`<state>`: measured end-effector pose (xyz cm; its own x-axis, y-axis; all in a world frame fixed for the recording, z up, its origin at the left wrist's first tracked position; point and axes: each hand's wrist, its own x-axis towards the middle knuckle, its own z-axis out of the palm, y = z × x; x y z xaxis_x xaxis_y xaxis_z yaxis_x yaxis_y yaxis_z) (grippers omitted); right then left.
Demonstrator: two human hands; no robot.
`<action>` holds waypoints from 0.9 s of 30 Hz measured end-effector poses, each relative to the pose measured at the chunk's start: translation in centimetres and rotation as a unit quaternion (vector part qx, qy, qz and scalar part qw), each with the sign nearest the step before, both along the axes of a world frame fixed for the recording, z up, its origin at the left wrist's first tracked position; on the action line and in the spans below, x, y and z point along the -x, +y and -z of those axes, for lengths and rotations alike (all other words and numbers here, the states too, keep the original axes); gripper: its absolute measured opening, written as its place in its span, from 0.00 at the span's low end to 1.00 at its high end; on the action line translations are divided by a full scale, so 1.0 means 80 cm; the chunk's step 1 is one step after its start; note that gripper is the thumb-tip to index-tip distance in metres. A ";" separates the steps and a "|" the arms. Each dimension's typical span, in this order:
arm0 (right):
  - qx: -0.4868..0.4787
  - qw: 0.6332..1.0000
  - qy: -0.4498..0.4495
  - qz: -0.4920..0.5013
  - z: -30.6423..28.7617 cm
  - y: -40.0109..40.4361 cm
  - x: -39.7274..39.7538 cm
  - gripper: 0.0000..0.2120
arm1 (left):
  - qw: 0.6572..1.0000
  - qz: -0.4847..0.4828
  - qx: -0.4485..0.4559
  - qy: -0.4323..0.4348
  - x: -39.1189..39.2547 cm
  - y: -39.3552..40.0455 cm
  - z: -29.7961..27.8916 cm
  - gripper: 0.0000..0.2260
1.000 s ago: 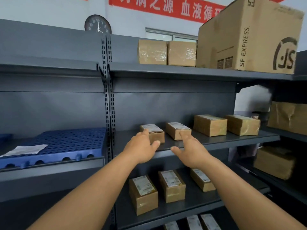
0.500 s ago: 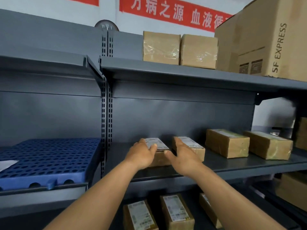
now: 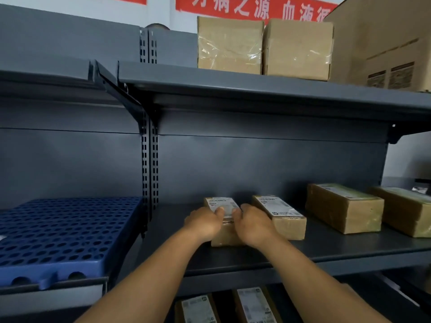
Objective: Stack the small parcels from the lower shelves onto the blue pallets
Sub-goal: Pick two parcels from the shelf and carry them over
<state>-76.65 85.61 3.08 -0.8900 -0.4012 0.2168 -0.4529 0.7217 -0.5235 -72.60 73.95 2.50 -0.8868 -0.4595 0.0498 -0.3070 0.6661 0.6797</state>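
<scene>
Blue pallet, perforated with round holes. Dark grey shelves. Brown parcels with white printed labels. Red banner, white characters. Tan boxes under clear tape.

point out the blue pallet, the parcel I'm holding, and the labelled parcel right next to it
blue pallet [image 3: 65, 231]: head view, perforated top.
held parcel [image 3: 221, 203]: head view, its white label.
neighbouring parcel [image 3: 276, 207]: head view, its white label.

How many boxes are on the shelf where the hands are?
4: one small parcel gripped by the left hand and right hand, another parcel beside it, two larger boxes farther right. More may sit out of view.
</scene>
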 end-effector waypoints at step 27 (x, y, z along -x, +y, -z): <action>0.072 0.988 -0.096 0.092 0.000 0.105 0.098 0.37 | 0.962 -0.058 -0.212 0.160 0.006 0.086 -0.023 0.21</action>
